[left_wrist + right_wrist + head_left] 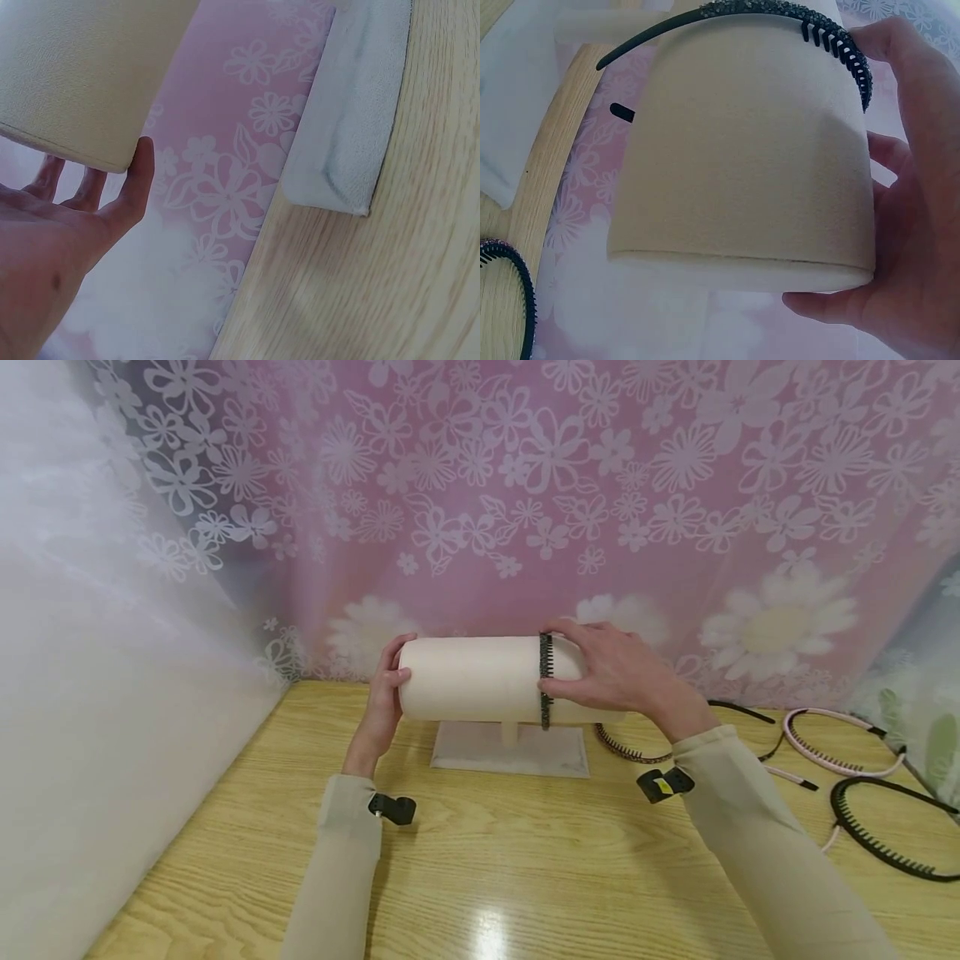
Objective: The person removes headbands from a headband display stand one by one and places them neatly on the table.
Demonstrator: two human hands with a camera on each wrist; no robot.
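Note:
A cream padded cylinder, the headband display stand, lies horizontally on a short post above its pale flat base. Around the cylinder, right of its middle, sits a black glittery toothed headband. My left hand grips the cylinder's left end, thumb on the near side and fingertips at the end's edge. With thumb and index finger my right hand holds the headband from front and top. Its other fingers lie along the cylinder's far side and right end in the right wrist view.
Several headbands lie on the wooden table at the right, among them a pink one, a black toothed one and a brown-black one close behind my right wrist. A pink floral curtain hangs along the back; a whitish sheet borders the left.

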